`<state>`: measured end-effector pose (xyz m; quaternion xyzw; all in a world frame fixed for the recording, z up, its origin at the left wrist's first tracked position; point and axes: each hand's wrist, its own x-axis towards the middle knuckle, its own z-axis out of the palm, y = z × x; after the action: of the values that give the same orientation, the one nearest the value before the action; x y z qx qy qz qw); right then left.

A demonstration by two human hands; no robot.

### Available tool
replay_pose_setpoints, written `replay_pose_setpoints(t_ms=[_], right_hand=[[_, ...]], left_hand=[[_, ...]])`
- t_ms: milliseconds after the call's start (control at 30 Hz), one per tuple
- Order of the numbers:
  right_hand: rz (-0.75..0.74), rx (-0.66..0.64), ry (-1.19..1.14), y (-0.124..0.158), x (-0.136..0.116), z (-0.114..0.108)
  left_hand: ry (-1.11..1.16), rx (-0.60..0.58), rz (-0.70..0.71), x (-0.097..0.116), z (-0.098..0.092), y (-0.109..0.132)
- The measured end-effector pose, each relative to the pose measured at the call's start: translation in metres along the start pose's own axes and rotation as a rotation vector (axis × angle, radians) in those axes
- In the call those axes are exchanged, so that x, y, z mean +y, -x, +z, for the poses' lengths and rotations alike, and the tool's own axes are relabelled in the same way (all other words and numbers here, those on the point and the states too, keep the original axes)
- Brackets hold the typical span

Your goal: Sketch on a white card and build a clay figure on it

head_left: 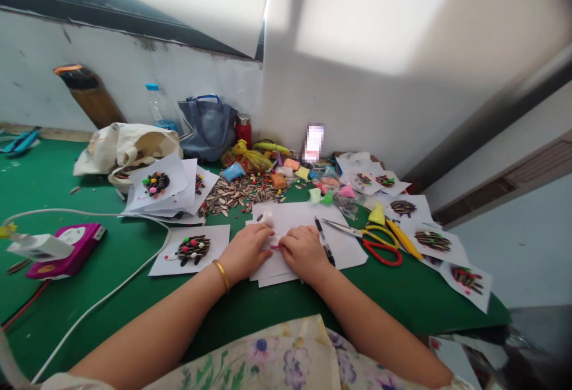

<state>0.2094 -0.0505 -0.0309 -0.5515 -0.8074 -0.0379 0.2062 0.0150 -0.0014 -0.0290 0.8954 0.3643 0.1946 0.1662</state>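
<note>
Both of my hands rest on a stack of white paper sheets (304, 217) on the green table (111, 259). My left hand (246, 251), with a gold bangle on the wrist, has its fingers curled. My right hand (304, 250) is curled too. Between the fingertips of the two hands sits a small pink piece (274, 246), pinched from both sides. A black pen (324, 242) lies on the paper just right of my right hand. A small white lump (267, 218) lies on the paper beyond my left hand.
Scissors with red and yellow handles (378, 242) lie right of the pen. A sunflower seed pile (236, 193), coloured clay packets (290, 169), seed pictures on paper (192, 249), a cloth bag (129, 149), a grey bag (208, 128), a pink device (67, 250) with white cable.
</note>
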Motion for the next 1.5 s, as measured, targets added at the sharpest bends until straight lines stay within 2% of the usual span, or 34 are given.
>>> replay_pose_setpoints(t_ms=[367, 633, 1167, 1300, 1500], right_hand=[[0.005, -0.017, -0.021, -0.002, 0.000, 0.001], [0.034, -0.061, -0.074, -0.001, 0.011, -0.004], [0.071, -0.056, -0.022, -0.002, 0.014, -0.003], [0.078, -0.050, -0.064, -0.001, 0.015, -0.004], [0.166, -0.039, -0.155, 0.003, 0.024, -0.001]], left_hand=[[-0.006, 0.004, 0.010, -0.001, 0.000, 0.001], [-0.003, 0.008, 0.011, -0.001, 0.000, 0.000], [0.003, 0.004, 0.011, 0.000, -0.001, 0.001], [0.012, 0.014, 0.056, -0.002, -0.003, 0.001], [-0.022, -0.026, 0.182, -0.005, -0.009, 0.001]])
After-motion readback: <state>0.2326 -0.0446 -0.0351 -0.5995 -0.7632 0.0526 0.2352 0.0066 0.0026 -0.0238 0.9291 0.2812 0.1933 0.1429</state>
